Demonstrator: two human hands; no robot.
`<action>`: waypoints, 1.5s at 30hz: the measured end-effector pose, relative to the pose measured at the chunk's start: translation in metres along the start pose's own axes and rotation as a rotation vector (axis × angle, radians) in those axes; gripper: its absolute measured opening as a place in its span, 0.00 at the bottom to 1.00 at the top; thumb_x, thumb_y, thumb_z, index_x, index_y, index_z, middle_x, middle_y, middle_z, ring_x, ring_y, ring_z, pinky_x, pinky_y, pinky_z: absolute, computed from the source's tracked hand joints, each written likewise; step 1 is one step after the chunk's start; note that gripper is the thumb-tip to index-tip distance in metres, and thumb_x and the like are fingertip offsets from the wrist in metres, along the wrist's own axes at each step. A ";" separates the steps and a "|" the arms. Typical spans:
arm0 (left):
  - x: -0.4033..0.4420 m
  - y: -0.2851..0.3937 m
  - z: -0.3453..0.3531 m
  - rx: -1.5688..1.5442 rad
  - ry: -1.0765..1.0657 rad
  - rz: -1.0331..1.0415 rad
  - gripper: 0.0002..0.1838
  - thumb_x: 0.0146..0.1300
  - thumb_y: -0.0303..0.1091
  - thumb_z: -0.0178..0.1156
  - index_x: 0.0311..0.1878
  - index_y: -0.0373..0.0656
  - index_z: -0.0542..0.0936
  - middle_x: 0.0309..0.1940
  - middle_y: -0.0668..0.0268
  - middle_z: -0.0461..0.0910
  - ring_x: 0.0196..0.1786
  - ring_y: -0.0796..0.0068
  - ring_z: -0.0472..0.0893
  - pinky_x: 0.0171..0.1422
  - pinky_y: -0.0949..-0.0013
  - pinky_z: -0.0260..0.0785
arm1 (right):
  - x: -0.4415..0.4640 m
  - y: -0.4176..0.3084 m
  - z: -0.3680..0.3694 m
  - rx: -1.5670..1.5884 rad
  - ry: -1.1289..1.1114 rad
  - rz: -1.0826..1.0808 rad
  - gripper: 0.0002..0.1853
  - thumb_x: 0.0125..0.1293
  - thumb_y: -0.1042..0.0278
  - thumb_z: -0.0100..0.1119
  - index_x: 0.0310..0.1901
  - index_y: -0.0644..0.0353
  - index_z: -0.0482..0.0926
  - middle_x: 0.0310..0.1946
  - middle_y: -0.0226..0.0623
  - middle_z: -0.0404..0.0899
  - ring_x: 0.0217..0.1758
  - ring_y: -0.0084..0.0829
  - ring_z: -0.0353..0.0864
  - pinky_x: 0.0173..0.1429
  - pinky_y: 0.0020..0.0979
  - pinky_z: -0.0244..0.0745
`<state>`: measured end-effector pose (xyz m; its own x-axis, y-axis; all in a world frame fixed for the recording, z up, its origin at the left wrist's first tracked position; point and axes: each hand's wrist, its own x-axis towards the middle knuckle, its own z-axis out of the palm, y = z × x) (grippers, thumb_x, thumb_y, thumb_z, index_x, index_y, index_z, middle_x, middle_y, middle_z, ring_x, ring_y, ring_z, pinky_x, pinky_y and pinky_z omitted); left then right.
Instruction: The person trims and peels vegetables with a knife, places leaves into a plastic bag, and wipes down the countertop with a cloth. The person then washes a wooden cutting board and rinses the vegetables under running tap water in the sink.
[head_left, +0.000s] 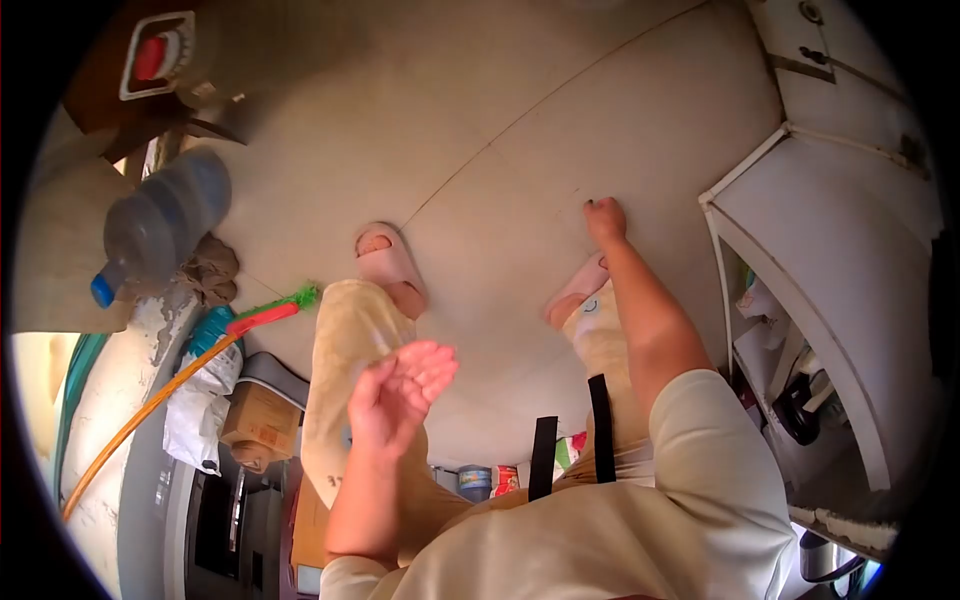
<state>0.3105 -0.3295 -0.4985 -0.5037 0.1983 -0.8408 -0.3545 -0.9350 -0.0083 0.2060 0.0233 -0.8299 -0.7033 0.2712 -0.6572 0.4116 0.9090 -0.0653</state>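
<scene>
My left hand (403, 392) is raised in front of my left thigh, palm up. Its fingers are loosely curled but apart from the thumb, and nothing lies in the palm. Low over the floor (510, 190), my right hand (606, 222) reaches down past my right slipper (577, 290), fingers closed. A tiny dark spot shows at its fingertips; whether that is a held thing is too small to tell. Small specks lie on the floor just beyond this hand. My left foot is in a pink slipper (390, 262).
On the left lie a large water bottle (160, 220) with a blue cap and a broom (190, 370) with green bristles. A cardboard box (262, 415) and a white bag (200, 420) sit behind it. A white open-sided cabinet (820, 270) stands at the right.
</scene>
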 end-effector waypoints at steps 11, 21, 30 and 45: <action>-0.014 -0.002 0.006 0.135 0.045 -0.032 0.25 0.64 0.40 0.43 0.53 0.27 0.72 0.52 0.46 0.76 0.57 0.56 0.75 0.65 0.57 0.63 | -0.012 -0.096 -0.041 0.345 0.187 -0.260 0.07 0.56 0.70 0.58 0.37 0.60 0.76 0.30 0.38 0.80 0.35 0.31 0.80 0.42 0.30 0.75; -0.030 -0.036 0.015 0.006 -0.011 -0.108 0.23 0.62 0.36 0.45 0.54 0.27 0.70 0.52 0.49 0.75 0.57 0.56 0.74 0.64 0.61 0.67 | -0.065 -0.320 -0.327 -0.022 0.434 -0.842 0.20 0.57 0.71 0.53 0.53 0.62 0.68 0.41 0.55 0.76 0.42 0.53 0.76 0.47 0.45 0.73; -0.170 0.014 0.164 -0.100 -0.406 -0.210 0.24 0.69 0.44 0.41 0.52 0.32 0.74 0.49 0.50 0.77 0.53 0.57 0.77 0.60 0.61 0.70 | -0.391 -0.081 -0.332 -0.189 -0.485 -0.794 0.14 0.56 0.62 0.54 0.44 0.55 0.78 0.34 0.46 0.80 0.41 0.45 0.79 0.46 0.43 0.73; -0.312 0.032 0.504 0.572 -0.764 0.012 0.15 0.70 0.38 0.47 0.53 0.41 0.74 0.32 0.69 0.79 0.35 0.76 0.78 0.45 0.74 0.73 | -0.532 -0.035 -0.640 0.575 0.526 -0.656 0.12 0.59 0.70 0.57 0.44 0.61 0.78 0.36 0.42 0.80 0.35 0.35 0.80 0.41 0.30 0.75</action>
<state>0.0595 -0.2732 0.0361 -0.8163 0.5174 -0.2568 -0.5757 -0.6927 0.4345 0.1944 0.0497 0.0022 -0.9991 0.0052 0.0423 -0.0276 0.6763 -0.7361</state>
